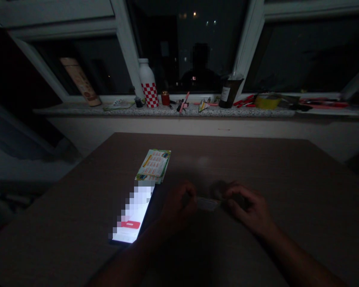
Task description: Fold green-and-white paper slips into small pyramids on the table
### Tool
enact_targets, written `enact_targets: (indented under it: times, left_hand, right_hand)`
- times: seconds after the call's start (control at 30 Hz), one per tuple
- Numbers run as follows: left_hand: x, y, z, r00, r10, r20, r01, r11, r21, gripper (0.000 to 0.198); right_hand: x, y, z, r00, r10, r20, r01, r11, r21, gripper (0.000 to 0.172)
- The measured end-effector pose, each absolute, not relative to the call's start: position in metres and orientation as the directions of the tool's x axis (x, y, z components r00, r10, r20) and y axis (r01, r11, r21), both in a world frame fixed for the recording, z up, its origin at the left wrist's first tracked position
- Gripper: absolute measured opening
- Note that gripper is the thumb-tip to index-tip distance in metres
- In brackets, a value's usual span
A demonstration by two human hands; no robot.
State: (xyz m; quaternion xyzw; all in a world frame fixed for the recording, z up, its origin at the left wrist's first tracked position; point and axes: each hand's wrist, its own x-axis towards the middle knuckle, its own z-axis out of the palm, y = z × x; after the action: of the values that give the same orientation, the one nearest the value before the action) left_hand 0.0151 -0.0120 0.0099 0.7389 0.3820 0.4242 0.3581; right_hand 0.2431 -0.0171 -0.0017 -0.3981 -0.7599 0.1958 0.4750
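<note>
In the dark, my left hand (178,207) and my right hand (248,209) meet over the brown table (287,191). Both have their fingers curled and pinch the two ends of a small pale flat piece (208,203), too dim to name. A phone (133,215) lies to the left of my left hand with its screen lit. Just beyond the phone rests a stack of green printed cards (154,165).
A stone windowsill (167,111) runs along the back. On it stand a red-checked white bottle (148,83), a dark jar (229,91), a roll of yellow tape (267,101), a leaning tube (80,81), pens and red tools. The window is dark.
</note>
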Motion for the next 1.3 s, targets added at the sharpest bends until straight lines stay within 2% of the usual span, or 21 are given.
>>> enact_targets:
  times: [0.13,0.23,0.3,0.43,0.57,0.73,0.9,1.1,1.3]
  left_hand:
    - [0.020,-0.012,0.002,0.311,0.915,0.258,0.233,-0.337,0.912,0.012]
    - [0.022,-0.013,-0.003,0.279,0.948,0.154,0.209,-0.216,0.954,0.012]
    - [0.023,-0.013,-0.004,0.257,0.961,0.101,0.180,-0.151,0.972,0.011]
    - [0.025,-0.012,-0.002,0.265,0.962,0.073,0.129,-0.110,0.985,0.013]
    - [0.027,-0.013,0.005,0.270,0.962,0.035,0.218,-0.097,0.971,0.020]
    - [0.027,-0.014,0.005,0.268,0.962,0.046,0.280,-0.124,0.952,0.021]
    - [0.027,-0.013,-0.002,0.226,0.972,0.067,0.217,-0.117,0.969,0.018]
    - [0.029,-0.014,0.003,0.167,0.984,0.068,0.201,-0.102,0.974,0.020]
    - [0.028,-0.014,0.002,0.162,0.981,0.108,0.193,-0.139,0.971,0.018]
  right_hand:
    - [0.230,-0.022,-0.004,-0.259,0.826,0.500,0.390,0.563,-0.729,0.012]
    - [0.224,-0.023,-0.007,-0.196,0.846,0.496,0.386,0.532,-0.754,0.006]
    - [0.224,-0.023,-0.007,-0.152,0.864,0.481,0.383,0.500,-0.777,0.010]
    - [0.225,-0.023,-0.006,-0.098,0.904,0.415,0.355,0.422,-0.834,0.014]
    - [0.224,-0.024,-0.009,-0.066,0.928,0.367,0.296,0.370,-0.881,0.013]
    - [0.225,-0.022,-0.017,-0.020,0.941,0.337,0.256,0.330,-0.909,0.013]
    - [0.225,-0.023,-0.017,-0.003,0.960,0.279,0.217,0.273,-0.937,0.017]
    - [0.225,-0.023,-0.018,-0.066,0.972,0.226,0.131,0.233,-0.964,0.020]
    - [0.227,-0.022,-0.021,-0.106,0.977,0.185,0.158,0.200,-0.967,0.023]
